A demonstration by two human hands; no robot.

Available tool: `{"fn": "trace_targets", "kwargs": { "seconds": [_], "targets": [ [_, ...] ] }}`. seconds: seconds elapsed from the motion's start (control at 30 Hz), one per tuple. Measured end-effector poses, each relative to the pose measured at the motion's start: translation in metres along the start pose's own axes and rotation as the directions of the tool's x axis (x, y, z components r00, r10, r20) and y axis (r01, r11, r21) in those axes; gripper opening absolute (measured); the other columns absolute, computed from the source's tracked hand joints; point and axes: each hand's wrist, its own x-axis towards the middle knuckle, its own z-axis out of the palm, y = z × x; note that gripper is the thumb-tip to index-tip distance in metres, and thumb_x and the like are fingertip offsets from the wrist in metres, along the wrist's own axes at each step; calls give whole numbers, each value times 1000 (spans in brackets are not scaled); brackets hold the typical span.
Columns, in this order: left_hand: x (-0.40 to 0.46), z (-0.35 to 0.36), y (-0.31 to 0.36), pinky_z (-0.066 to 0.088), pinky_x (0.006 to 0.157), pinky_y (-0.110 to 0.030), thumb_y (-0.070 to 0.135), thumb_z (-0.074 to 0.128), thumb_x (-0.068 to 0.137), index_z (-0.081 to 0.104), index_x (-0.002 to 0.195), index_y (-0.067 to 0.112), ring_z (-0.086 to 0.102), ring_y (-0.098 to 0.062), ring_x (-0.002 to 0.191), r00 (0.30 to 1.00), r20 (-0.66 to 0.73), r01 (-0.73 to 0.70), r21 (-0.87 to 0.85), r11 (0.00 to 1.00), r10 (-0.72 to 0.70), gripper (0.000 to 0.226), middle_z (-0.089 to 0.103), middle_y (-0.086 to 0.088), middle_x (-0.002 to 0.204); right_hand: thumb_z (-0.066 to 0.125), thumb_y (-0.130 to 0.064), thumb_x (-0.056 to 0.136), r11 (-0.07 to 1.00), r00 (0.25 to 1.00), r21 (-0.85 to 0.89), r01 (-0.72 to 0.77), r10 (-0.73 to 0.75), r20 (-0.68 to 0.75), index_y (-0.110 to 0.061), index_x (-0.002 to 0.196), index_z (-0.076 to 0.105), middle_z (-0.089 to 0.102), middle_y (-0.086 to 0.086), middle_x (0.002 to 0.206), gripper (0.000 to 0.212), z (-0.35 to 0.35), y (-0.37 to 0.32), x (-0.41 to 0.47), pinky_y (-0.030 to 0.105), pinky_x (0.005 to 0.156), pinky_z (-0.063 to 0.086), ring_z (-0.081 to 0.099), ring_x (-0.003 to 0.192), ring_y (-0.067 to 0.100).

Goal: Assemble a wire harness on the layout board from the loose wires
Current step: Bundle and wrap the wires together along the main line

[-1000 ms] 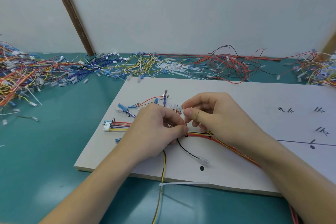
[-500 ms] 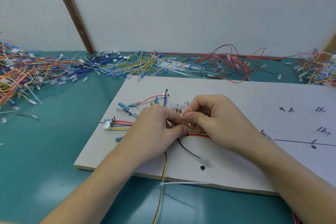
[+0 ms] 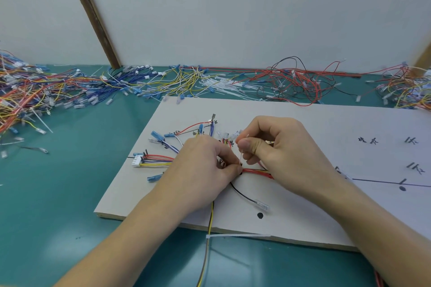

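**Cable tie being drawn tight at the harness junction**

The left hand (image 3: 200, 170) pinches the wire bundle (image 3: 255, 172) between curled thumb and fingers, pinning it to the layout board (image 3: 303, 123) about midway along the board's length and nearer its front edge than its back. The right hand (image 3: 279, 149) has its fingers curled with thumb and forefinger clamped on the tail of a white cable tie (image 3: 240, 155), which stands up from the bundle at the left fingertips.

Change over the last 1 second: the right hand has moved up and slightly toward the back edge, and the tie's tail now looks straighter and tauter between the 2 hands. The left hand has held its place. Judged from this, the tie is being cinched, so this junction is close to secured.

The branches toward the board's left edge lie fanned out: the white multi-pin connector (image 3: 136, 161) on its marked line, blue terminals (image 3: 155, 135) behind it. A black lead with a clear terminal (image 3: 262, 204) lies loose near the front edge. A yellow-and-black pair (image 3: 210, 223) runs off the front edge, carrying a 2nd white tie (image 3: 238, 236) (tail untrimmed). Loose wires (image 3: 70, 91) are heaped on the green table (image 3: 70, 193) beyond the back edge. Remaining marks toward the right edge carry no wires in view; considerable work appears left.
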Motion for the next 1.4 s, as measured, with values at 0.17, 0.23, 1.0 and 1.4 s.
{"fn": "trace_targets", "kwargs": {
  "seconds": [0.17, 0.23, 1.0, 1.4],
  "targets": [
    [-1, 0, 2, 30, 52, -12, 35, 79, 85, 80, 80, 34, 54, 4, 61, 1000, -5, -22, -1, 1000, 22, 6, 60, 29, 59, 74, -8, 92, 978, 991, 169, -119, 106, 82, -15, 81, 76, 73, 10, 71, 12, -7, -3, 2, 29, 62, 60, 70, 65, 23],
    [0, -1, 3, 32, 50, -11, 35, 79, 86, 79, 78, 34, 54, 6, 60, 1000, 6, -16, 15, 1000, 15, 8, 55, 39, 57, 74, -9, 92, 964, 983, 207, -166, 146, 108, -13, 79, 75, 73, 13, 70, 13, -8, -4, 2, 26, 61, 59, 69, 63, 19],
    [9, -11, 16, 53, 74, -25, 28, 70, 88, 78, 82, 25, 64, -8, 79, 986, 132, -122, 174, 977, 99, 11, 72, 9, 80, 68, -6, 96, 978, 969, 9, -208, 205, 138, -8, 81, 71, 73, 12, 73, 15, -21, -17, 6, 38, 68, 62, 71, 67, 22],
    [13, -7, -3, 47, 77, -23, 36, 72, 89, 79, 83, 20, 59, -3, 78, 903, 49, -428, 59, 902, 426, 19, 70, 9, 89, 70, -10, 92, 872, 937, -400, -283, 340, 77, -12, 88, 75, 77, 10, 79, 7, -60, 12, 125, 31, 66, 64, 70, 65, 15]
  ]
}}
